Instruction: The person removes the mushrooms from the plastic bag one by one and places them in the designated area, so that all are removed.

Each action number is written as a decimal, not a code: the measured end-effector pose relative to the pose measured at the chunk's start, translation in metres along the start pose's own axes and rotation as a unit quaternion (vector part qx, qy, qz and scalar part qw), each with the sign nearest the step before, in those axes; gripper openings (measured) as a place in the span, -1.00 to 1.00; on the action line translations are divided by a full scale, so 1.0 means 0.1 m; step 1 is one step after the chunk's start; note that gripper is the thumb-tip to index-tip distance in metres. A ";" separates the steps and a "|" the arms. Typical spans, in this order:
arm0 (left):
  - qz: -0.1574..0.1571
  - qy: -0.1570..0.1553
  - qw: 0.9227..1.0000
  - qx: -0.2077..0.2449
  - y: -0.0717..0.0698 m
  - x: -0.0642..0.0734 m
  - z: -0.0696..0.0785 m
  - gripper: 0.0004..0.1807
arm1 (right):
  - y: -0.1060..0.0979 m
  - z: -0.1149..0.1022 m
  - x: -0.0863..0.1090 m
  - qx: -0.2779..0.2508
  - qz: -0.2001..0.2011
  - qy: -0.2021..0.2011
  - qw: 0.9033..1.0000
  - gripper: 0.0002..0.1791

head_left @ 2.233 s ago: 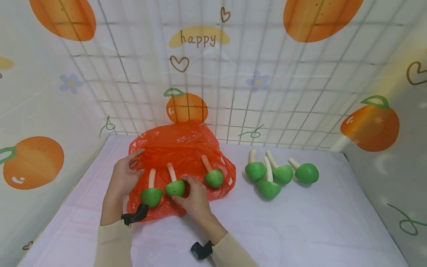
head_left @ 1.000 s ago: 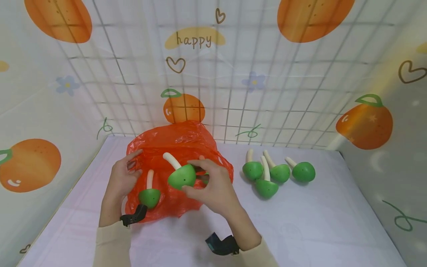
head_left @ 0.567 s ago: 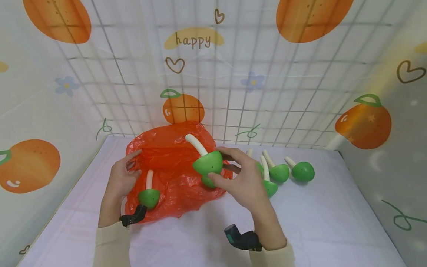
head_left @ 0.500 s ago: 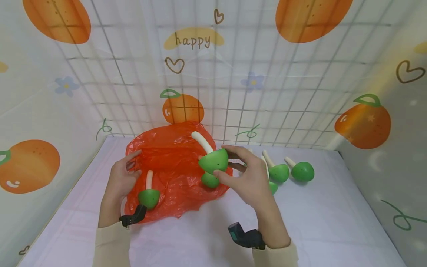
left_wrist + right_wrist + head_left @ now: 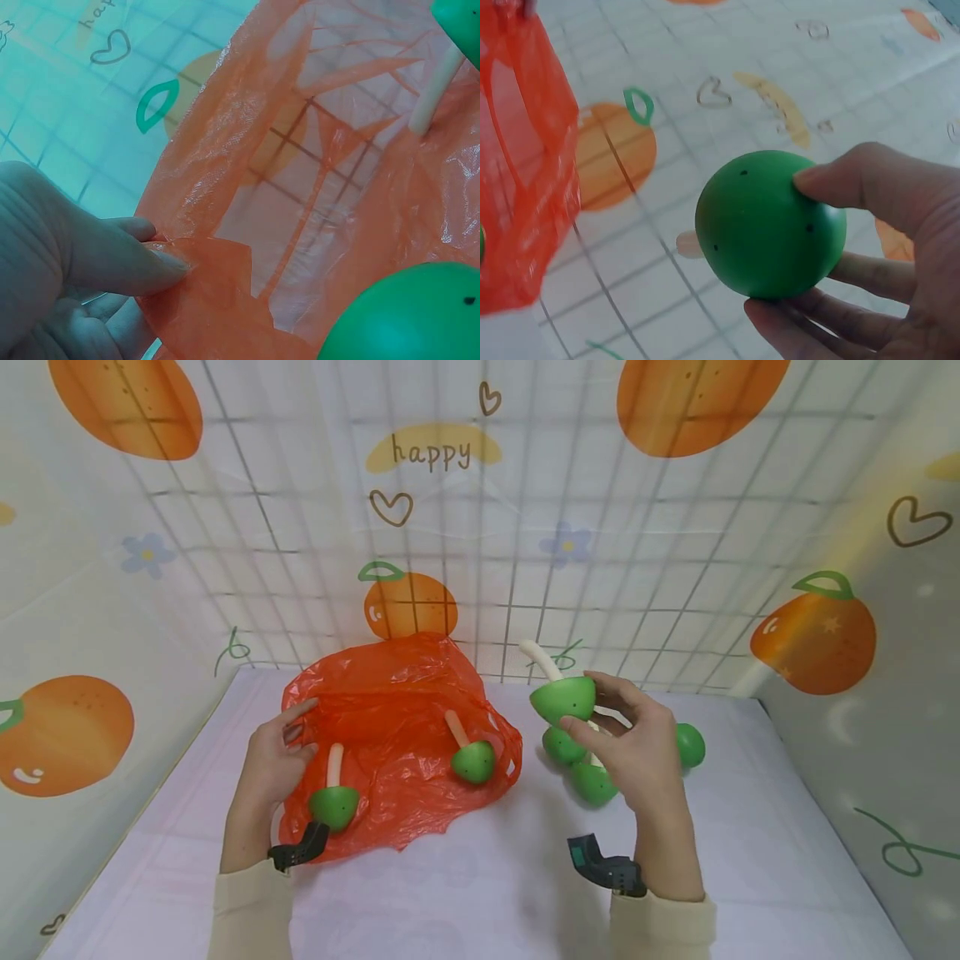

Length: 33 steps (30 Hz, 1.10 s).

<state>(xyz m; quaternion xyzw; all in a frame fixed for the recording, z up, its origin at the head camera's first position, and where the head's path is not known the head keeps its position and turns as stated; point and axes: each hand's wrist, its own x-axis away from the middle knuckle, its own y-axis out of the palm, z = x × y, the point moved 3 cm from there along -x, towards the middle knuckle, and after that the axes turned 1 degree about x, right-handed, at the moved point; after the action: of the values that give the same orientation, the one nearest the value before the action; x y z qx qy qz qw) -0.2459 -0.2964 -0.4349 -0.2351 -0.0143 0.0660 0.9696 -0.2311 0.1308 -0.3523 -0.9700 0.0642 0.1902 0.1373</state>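
My right hand (image 5: 641,752) holds a toy mushroom (image 5: 564,699) by its green, black-dotted cap, above the group on the table, its white stem tilted up and left. In the right wrist view the thumb lies on the mushroom's cap (image 5: 769,225) with fingers beneath. My left hand (image 5: 276,760) pinches the left edge of a red plastic bag (image 5: 397,693) between thumb and fingers, as the left wrist view shows. Two more mushrooms lie on the bag: one at its left (image 5: 334,807), one near its right handle (image 5: 473,762).
Under the raised mushroom lie green-capped mushrooms (image 5: 592,783), partly hidden by the right hand; another cap (image 5: 691,745) shows to its right. The white-covered table (image 5: 465,893) meets a printed cloth (image 5: 480,527) over a wire grid at the back.
My right hand has picked up the middle mushroom from the bag and carried it right, past the bag's right edge to over the other group. The left hand has stayed at the bag's edge.
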 end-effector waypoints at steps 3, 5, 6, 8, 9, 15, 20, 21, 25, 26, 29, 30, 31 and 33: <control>0.001 -0.004 1.000 -0.001 0.00 0.00 0.00 -0.25 | -0.10 0.07 -0.01 0.000 0.011 0.007 1.000 -0.40; 0.001 -0.004 1.000 -0.002 0.00 0.00 -0.01 -0.25 | -0.16 0.11 -0.01 -0.003 0.020 0.018 1.000 -0.39; 0.001 -0.005 1.000 -0.003 0.00 0.00 -0.01 -0.25 | -0.18 0.13 -0.01 -0.001 0.025 0.024 0.999 -0.39; 0.001 -0.003 1.000 -0.003 0.00 0.00 -0.01 -0.25 | -0.24 0.16 -0.01 -0.001 0.035 0.033 0.999 -0.39; 0.001 -0.003 1.000 -0.003 0.00 0.00 -0.01 -0.25 | -0.27 0.17 -0.01 0.002 0.041 0.037 0.998 -0.39; 0.000 -0.009 1.000 0.002 0.00 0.00 -0.01 -0.24 | -0.41 0.26 -0.02 0.027 0.067 0.056 0.996 -0.39; -0.003 -0.014 1.000 0.006 0.00 0.00 -0.01 -0.24 | -0.49 0.36 -0.03 0.028 0.084 0.069 0.994 -0.39; -0.003 -0.014 1.000 0.006 0.00 0.00 -0.01 -0.24 | -0.51 0.37 -0.03 0.029 0.085 0.071 0.993 -0.39; -0.005 -0.012 1.000 0.006 0.00 0.00 -0.01 -0.24 | -0.56 0.45 -0.04 0.040 0.090 0.082 0.992 -0.39; -0.006 -0.011 1.000 0.005 0.00 0.00 -0.01 -0.24 | -0.57 0.47 -0.03 0.045 0.091 0.087 0.991 -0.38; -0.006 -0.008 1.000 0.003 0.00 0.00 -0.01 -0.24 | -0.62 0.53 -0.03 0.052 0.095 0.104 0.989 -0.37; -0.006 -0.007 1.000 0.002 0.00 0.00 -0.01 -0.24 | -0.64 0.56 -0.03 0.053 0.097 0.111 0.988 -0.37; -0.005 -0.006 1.000 0.002 0.00 0.00 -0.01 -0.25 | -0.67 0.58 -0.03 0.054 0.099 0.118 0.987 -0.36; -0.005 -0.004 1.000 0.002 0.00 0.00 -0.01 -0.25 | -0.71 0.62 -0.02 0.058 0.105 0.128 0.984 -0.36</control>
<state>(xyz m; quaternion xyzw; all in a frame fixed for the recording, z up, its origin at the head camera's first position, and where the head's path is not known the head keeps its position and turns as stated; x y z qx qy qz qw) -0.2458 -0.2965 -0.4357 -0.2330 -0.0196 0.0623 0.9703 -0.2421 0.2170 -0.3893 -0.9645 0.1940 0.0741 0.1629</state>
